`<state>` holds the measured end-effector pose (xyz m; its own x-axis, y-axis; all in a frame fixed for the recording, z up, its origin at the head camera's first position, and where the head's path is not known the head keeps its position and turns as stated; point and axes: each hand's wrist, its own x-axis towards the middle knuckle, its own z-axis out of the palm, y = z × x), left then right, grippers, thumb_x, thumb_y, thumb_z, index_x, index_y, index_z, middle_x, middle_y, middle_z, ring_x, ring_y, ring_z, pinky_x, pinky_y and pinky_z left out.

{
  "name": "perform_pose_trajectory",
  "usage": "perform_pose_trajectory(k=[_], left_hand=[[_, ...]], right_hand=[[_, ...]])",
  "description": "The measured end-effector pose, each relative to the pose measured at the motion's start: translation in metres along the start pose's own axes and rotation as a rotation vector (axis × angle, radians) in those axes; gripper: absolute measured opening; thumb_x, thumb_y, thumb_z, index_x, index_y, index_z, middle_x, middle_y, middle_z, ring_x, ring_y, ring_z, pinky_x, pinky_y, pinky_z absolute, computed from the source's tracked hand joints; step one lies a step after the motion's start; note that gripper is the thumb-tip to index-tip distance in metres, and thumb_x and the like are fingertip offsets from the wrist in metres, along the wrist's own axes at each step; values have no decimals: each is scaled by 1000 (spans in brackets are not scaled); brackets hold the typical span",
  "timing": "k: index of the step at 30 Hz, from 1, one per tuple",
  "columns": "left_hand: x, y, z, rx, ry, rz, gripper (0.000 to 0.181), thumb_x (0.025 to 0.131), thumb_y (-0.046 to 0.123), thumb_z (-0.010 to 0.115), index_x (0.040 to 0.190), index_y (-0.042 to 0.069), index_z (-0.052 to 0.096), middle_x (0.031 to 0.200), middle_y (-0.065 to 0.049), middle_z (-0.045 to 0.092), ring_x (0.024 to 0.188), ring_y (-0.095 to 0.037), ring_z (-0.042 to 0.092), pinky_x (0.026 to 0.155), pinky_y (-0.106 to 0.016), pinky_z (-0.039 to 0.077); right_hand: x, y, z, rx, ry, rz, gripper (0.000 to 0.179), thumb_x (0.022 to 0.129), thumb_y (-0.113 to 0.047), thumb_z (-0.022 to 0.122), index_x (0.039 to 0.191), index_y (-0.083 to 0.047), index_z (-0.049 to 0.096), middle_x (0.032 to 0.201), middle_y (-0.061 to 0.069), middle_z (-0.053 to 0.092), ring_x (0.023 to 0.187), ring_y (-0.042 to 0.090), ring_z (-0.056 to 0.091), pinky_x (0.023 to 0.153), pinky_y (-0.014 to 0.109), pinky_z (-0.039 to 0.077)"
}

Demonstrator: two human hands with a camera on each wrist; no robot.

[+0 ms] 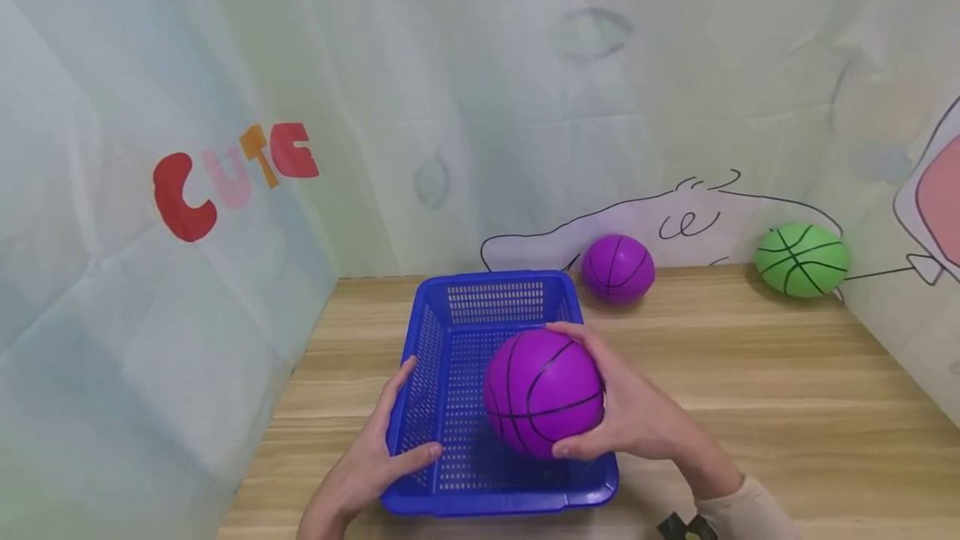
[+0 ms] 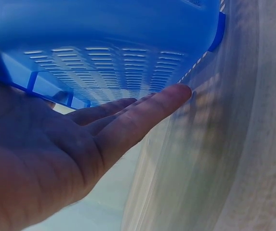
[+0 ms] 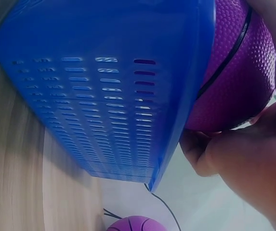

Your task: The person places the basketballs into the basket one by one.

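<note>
A purple basketball (image 1: 543, 392) with black lines is gripped from its right side by my right hand (image 1: 637, 411), thumb at the front and fingers behind. It is over the right part of a blue perforated plastic basket (image 1: 498, 502); in the right wrist view the ball (image 3: 239, 62) sits partly below the rim. My left hand (image 1: 367, 461) is at the basket's left side, its thumb over the rim. In the left wrist view the fingers (image 2: 142, 113) extend straight along the outer wall; whether they touch it is hard to tell.
Behind the basket's far right corner, a second purple basketball (image 1: 618, 269) lies against the back curtain. A green basketball (image 1: 802, 260) lies at the far right corner. The wooden table (image 1: 750, 407) is bounded by printed cloth walls (image 1: 420, 107) at left, back and right.
</note>
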<state>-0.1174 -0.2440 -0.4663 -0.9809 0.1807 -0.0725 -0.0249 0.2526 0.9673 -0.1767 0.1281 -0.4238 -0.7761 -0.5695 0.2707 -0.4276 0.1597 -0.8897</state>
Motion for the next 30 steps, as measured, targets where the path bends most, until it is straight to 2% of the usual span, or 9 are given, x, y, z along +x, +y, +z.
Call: perform_pose_trajectory(k=[5,15,21,26,30], left_hand=[[1,0,-1,6,-2,1,113,95,22,88,178,44,14,184,-21,16,151,-51,47,119,-76,43],[1,0,0,-17,-7,9,114,94,19,88,178,42,14,183,-22,17,148,-50,51,117,-72,47],[1,0,0,-11,-5,6,115,94,20,88,178,42,14,184,-22,15,150,-51,49,119,-74,44],[2,1,0,0,-2,3,115,93,22,88,178,42,14,184,-21,15,152,-53,46,120,-76,42],[1,0,0,1,1,2,116,93,22,89,178,43,13,184,-21,15,152,-52,46,120,-76,42]], right_hand=[[0,-2,3,-76,0,16,126,67,-37,109,170,-35,36,160,3,53,133,30,67,102,41,64],[0,0,6,-127,-5,48,128,65,-41,109,170,-28,36,157,4,56,132,28,67,102,43,63],[-1,1,9,-171,-5,73,129,64,-45,108,169,-32,35,154,5,57,129,26,68,102,44,63],[0,2,11,-201,-4,65,129,64,-46,108,169,-32,35,157,4,56,130,25,67,103,47,63],[1,2,14,-264,-15,54,128,63,-50,108,168,-29,38,158,2,53,133,26,64,105,50,62]])
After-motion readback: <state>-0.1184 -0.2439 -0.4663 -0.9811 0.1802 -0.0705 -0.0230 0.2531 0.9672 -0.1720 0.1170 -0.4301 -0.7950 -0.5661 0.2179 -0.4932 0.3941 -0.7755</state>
